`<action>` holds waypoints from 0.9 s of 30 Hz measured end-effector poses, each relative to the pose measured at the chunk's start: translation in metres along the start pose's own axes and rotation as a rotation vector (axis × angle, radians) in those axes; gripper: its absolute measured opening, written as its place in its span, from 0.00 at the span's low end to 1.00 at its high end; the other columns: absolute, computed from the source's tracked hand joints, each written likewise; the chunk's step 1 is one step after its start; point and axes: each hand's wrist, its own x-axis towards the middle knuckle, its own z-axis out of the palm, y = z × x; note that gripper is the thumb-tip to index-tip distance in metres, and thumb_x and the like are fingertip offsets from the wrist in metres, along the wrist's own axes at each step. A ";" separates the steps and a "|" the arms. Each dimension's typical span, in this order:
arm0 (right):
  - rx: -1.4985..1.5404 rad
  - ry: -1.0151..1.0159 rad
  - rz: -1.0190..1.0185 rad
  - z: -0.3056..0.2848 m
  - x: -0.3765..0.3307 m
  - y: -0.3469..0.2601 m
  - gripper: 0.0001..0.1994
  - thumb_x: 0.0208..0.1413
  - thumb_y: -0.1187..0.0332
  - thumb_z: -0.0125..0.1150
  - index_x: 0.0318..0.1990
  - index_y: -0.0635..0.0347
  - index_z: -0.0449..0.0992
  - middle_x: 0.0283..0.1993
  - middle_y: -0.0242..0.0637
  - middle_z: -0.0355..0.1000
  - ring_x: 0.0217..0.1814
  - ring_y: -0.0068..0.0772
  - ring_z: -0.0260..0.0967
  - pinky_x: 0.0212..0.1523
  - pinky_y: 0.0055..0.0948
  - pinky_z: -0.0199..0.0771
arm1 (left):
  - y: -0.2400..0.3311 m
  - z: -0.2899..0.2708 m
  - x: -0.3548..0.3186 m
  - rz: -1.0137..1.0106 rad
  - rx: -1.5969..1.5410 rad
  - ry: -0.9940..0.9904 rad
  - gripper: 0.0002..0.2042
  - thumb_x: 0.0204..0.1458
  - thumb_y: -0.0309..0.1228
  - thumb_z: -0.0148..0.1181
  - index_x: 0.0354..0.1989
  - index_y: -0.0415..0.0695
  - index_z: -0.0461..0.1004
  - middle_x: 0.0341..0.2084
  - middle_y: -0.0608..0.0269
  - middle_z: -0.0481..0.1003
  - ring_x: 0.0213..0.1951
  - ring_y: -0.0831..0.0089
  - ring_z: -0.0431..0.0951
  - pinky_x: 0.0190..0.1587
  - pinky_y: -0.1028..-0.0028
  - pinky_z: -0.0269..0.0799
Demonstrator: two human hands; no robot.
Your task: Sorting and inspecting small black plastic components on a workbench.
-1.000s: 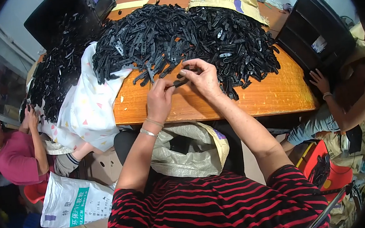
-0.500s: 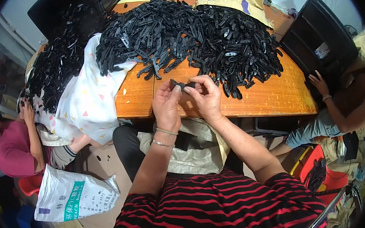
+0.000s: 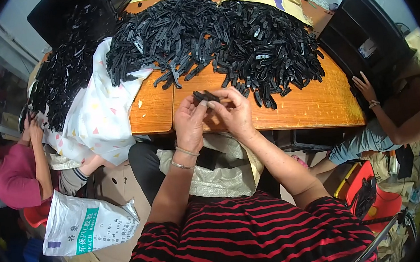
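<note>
Head view: a small black part [image 3: 205, 96] is pinched between both hands just above the table's [image 3: 314, 108] near edge, left hand [image 3: 190, 120] and right hand [image 3: 234, 114] each closed on an end. They seem to be fitting or checking it; next would call for fine fingertip alignment. The black pile [image 3: 221, 34] lies close behind; bare wood sits beside the hands.

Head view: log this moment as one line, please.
left hand: holds black part | right hand: holds same part | place: above table edge | behind: black parts pile
</note>
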 end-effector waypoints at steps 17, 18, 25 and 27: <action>-0.538 -0.170 -0.466 -0.010 0.012 -0.005 0.14 0.38 0.81 0.68 0.36 0.64 0.75 0.32 0.39 0.72 0.34 0.38 0.73 0.31 0.28 0.74 | 0.013 0.016 -0.016 0.337 0.201 -0.045 0.14 0.52 0.20 0.59 0.48 0.34 0.69 0.37 0.62 0.75 0.39 0.76 0.76 0.43 0.79 0.71; -0.477 -0.193 -0.381 -0.008 0.010 -0.007 0.13 0.40 0.81 0.67 0.37 0.65 0.74 0.33 0.38 0.72 0.36 0.34 0.73 0.33 0.27 0.74 | 0.011 0.011 -0.015 0.418 0.386 -0.042 0.14 0.53 0.20 0.58 0.48 0.34 0.69 0.39 0.61 0.74 0.41 0.75 0.75 0.47 0.78 0.70; -0.233 -0.325 0.110 -0.008 0.003 -0.005 0.12 0.46 0.77 0.68 0.37 0.64 0.72 0.31 0.27 0.69 0.33 0.15 0.65 0.31 0.19 0.70 | 0.017 0.001 -0.015 0.572 0.734 -0.116 0.12 0.49 0.20 0.61 0.42 0.35 0.71 0.35 0.60 0.76 0.38 0.74 0.77 0.42 0.75 0.72; -0.252 -0.330 0.125 -0.010 0.003 0.002 0.12 0.46 0.77 0.68 0.37 0.64 0.72 0.30 0.26 0.69 0.31 0.15 0.65 0.30 0.18 0.69 | 0.015 0.004 -0.020 0.481 0.607 -0.100 0.11 0.50 0.21 0.60 0.42 0.35 0.71 0.34 0.60 0.76 0.37 0.75 0.77 0.40 0.76 0.72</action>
